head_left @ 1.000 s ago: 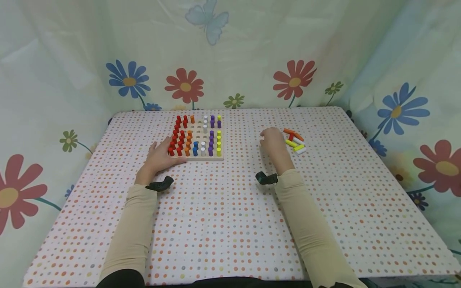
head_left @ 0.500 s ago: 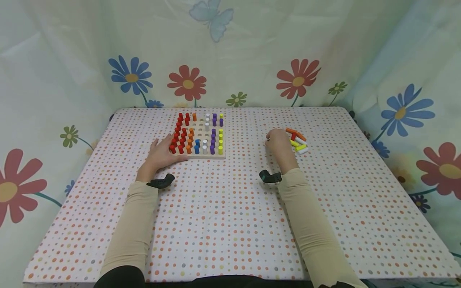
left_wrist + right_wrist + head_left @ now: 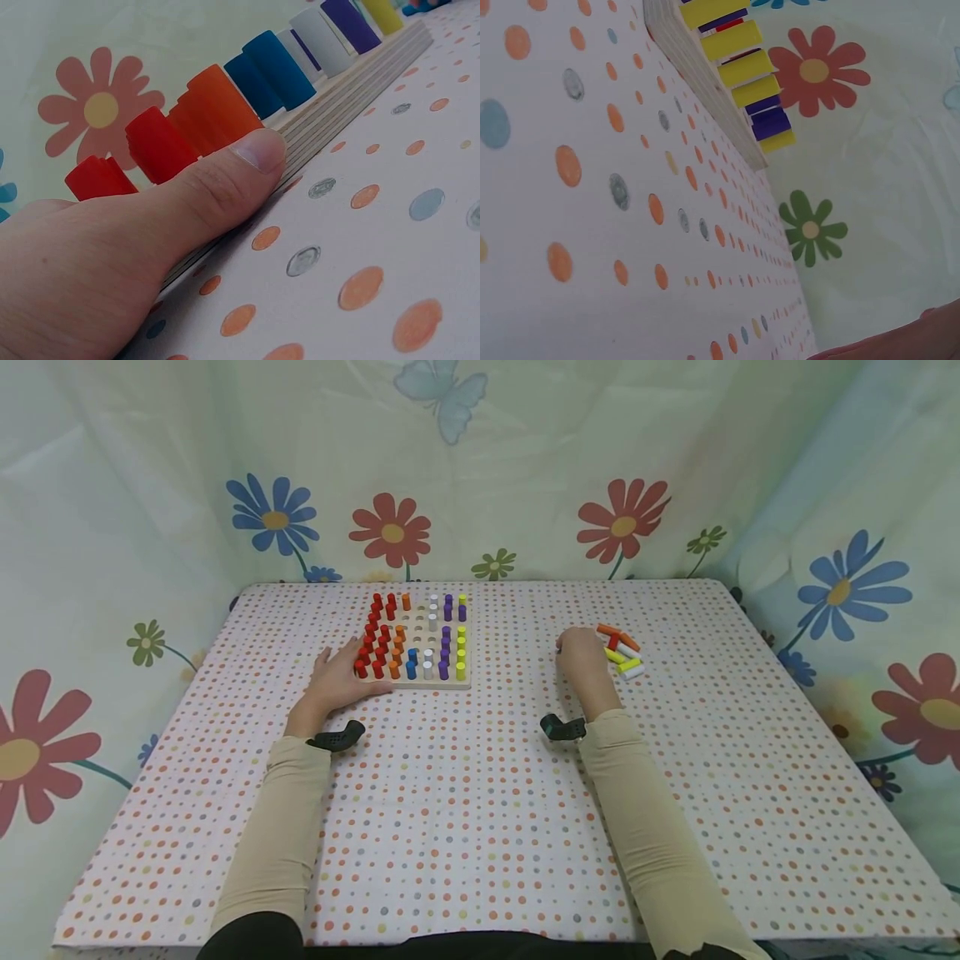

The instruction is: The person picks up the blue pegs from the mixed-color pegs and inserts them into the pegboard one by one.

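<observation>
A wooden pegboard (image 3: 450,683) lies at the back left of the table, filled with rows of red, orange, blue, white, purple and yellow pegs; some holes show in its middle. My left hand (image 3: 334,683) holds its front left corner. In the left wrist view the thumb (image 3: 217,176) lies along the board's front edge; the other fingers are mostly hidden. To the right of the board, my right hand (image 3: 587,664) hovers or rests low with its fingers bent down and out of sight. Whether anything is in it cannot be seen. Just beside it lies a pile of loose pegs (image 3: 627,665).
The pile mixes orange, red, white and yellow pegs. A dotted cloth covers the table (image 3: 465,827). Flowered curtains (image 3: 525,460) stand close behind the table and at both sides. Each wrist carries a dark camera mount (image 3: 562,727).
The right hand has shifted slightly right toward the loose pegs, its fingers turned further under. The left hand keeps its place at the board's corner. The head view has shifted a little.
</observation>
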{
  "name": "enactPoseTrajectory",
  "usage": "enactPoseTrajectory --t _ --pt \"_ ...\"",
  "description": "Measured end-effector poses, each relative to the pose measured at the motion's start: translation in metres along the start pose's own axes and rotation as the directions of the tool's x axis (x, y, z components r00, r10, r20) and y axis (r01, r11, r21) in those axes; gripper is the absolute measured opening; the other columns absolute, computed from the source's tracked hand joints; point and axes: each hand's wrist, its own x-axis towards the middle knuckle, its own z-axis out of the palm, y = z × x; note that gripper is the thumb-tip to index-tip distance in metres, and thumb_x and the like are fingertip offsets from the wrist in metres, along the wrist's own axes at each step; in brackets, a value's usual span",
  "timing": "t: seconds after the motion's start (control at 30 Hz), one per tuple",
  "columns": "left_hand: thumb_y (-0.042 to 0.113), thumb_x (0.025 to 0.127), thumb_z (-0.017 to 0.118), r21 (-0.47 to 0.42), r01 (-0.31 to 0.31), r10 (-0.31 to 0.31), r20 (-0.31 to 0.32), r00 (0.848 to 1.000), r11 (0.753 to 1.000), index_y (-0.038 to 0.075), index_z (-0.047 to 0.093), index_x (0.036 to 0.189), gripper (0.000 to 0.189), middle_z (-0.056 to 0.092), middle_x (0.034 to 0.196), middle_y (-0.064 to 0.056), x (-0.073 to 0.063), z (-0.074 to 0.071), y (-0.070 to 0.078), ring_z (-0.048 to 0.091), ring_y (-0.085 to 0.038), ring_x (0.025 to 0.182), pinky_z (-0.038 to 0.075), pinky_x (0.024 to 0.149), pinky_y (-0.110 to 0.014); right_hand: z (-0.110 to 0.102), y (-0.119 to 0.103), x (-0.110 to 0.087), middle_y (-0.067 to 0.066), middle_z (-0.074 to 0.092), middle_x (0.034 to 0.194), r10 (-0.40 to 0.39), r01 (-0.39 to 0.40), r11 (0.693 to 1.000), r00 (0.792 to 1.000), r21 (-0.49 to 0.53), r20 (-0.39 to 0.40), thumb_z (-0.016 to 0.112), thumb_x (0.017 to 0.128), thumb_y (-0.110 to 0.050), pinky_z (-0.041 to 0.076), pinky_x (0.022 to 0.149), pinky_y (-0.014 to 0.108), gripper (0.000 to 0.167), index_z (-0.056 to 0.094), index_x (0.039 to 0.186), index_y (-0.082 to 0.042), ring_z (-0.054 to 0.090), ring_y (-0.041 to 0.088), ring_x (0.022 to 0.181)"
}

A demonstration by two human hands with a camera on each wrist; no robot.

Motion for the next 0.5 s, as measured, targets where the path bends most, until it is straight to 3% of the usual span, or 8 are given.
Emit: enactPoseTrajectory --t 0.37,0.5 --pt "0.09 0.056 0.055 0.009 0.005 -0.005 0.005 1.0 1.0 0.007 0.017 0.153 0.133 0.016 0.159 -0.013 0.0005 0.0007 -0.0012 0.015 -0.03 0.147 -0.005 0.119 -0.052 0.0039 -0.0029 -0.0021 0.019 0.064 0.106 -0.047 0.045 0.999 0.997 -0.027 -0.06 0.053 0.093 0.0 0.047 0.094 0.045 0.017 0.066 0.104 0.001 0.055 0.035 0.105" --pt "0.09 0.057 0.055 0.013 0.006 -0.006 0.01 1.0 1.0 0.007 0.017 0.153 0.133 0.016 0.159 -0.013 0.001 0.0014 -0.0009 0.015 -0.03 0.147 -0.006 0.119 -0.052 0.0057 -0.0017 -0.0014 0.019 0.063 0.106 -0.035 0.034 0.999 0.998 -0.017 -0.054 0.052 0.093 0.0 0.047 0.093 0.045 0.017 0.065 0.105 0.001 0.055 0.034 0.104"
